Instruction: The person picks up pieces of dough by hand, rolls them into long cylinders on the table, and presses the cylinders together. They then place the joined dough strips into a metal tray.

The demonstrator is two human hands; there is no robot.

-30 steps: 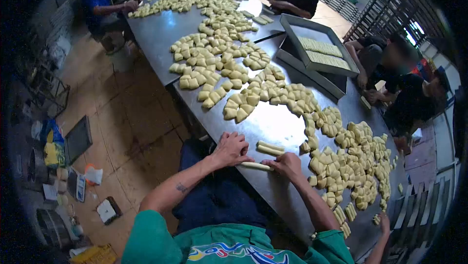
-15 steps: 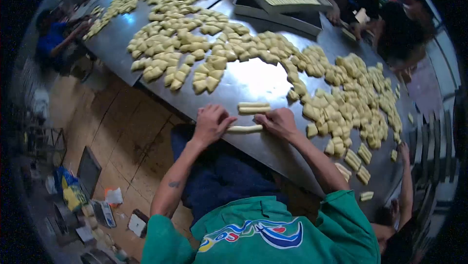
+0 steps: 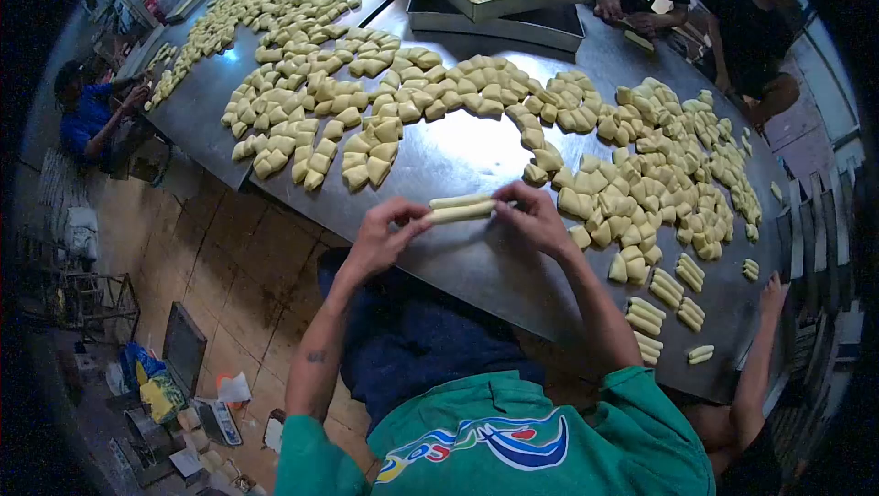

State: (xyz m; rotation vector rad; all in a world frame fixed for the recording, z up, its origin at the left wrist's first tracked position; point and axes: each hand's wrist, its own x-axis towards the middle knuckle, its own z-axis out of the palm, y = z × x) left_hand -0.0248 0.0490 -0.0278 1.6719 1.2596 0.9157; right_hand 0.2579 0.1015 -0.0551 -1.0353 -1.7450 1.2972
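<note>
My left hand [image 3: 392,234] pinches the left end of a pale dough stick [image 3: 462,212] between thumb and fingers. At the other end, the fingertips of my right hand [image 3: 538,220] close on the same stick. Right behind it, lying alongside, is another dough stick [image 3: 456,200] of about the same length. Beyond my hands, small cut dough pieces [image 3: 430,98] form a curved band across the steel table [image 3: 302,212]. To my right lies a larger heap of dough pieces [image 3: 641,176], with bundles of dough sticks [image 3: 667,286] in front of it.
At the back, a metal tray [image 3: 494,9] with rows of dough sticks rests on another tray [image 3: 499,37]. People work around the table, one in blue [image 3: 87,116] at far left. At right, a co-worker's hand [image 3: 775,290] touches the table edge near a rack [image 3: 819,249].
Both hands have moved slightly forward, bringing the held dough stick up against those lying behind it. The view has shifted a little.
</note>
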